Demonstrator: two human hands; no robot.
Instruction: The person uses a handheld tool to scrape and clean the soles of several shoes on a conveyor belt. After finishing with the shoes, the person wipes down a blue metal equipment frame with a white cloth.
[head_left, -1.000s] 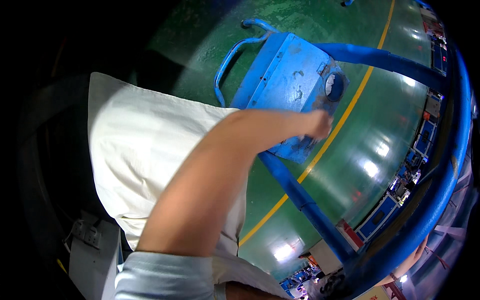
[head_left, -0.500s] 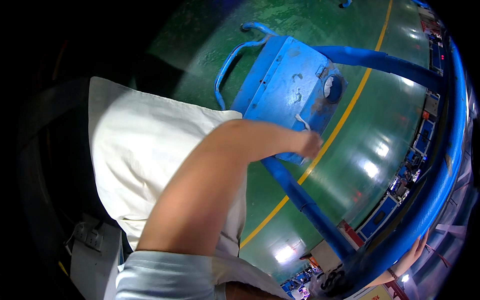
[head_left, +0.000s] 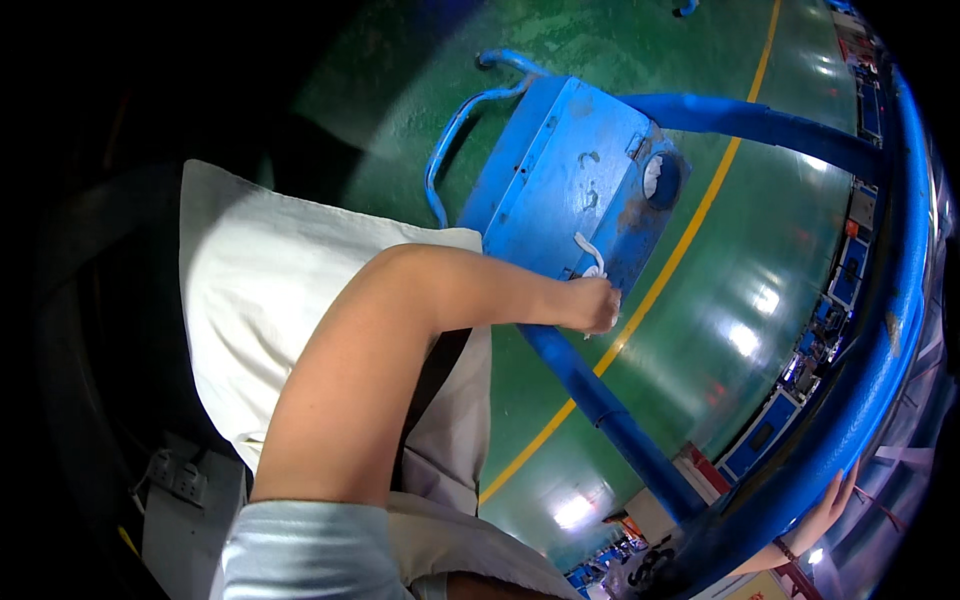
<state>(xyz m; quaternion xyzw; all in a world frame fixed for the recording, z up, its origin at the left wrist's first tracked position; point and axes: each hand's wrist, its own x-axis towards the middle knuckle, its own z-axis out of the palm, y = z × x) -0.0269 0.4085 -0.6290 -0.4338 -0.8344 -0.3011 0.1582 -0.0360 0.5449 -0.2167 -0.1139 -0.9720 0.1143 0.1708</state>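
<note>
My left arm reaches across to the near end of a blue metal box [head_left: 560,170]. There my left hand [head_left: 597,306] is closed in a fist, with a crumpled white cloth [head_left: 592,258] showing above it and a little white below. The fingers hide most of the cloth. A round opening [head_left: 672,181] in the box's right side has more white material [head_left: 653,176] in it. At the lower right, my right hand [head_left: 832,503], with a bracelet at the wrist, curls its fingers round a thick blue tubular rail [head_left: 880,370]; the rail partly hides it.
Blue tubes [head_left: 620,425] join the box to the curved rail. A bent blue tube [head_left: 440,150] stands at its left. White fabric [head_left: 290,270] lies below my left arm. A yellow line [head_left: 690,235] crosses the green floor [head_left: 770,240]. A grey box with sockets [head_left: 190,490] stands lower left.
My left hand, blurred before, has drawn slightly left and down. More of the white cloth shows above and below the fist. The right hand stays on the rail.
</note>
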